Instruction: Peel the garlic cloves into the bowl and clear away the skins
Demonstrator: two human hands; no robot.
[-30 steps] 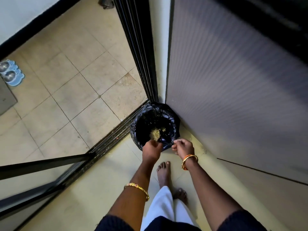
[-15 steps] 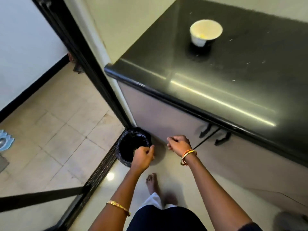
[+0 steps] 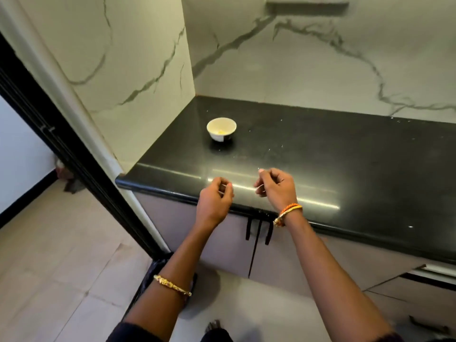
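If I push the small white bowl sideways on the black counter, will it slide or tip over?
The bowl would probably slide: the counter looks polished and glossy. It narrows to a small foot, so a push near the rim might tip it. It holds very little, so it is likely light.

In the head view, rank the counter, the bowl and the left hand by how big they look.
1. Counter, by far the largest.
2. Left hand, though it is nearer the camera, so the gap over the bowl is unsure.
3. Bowl.
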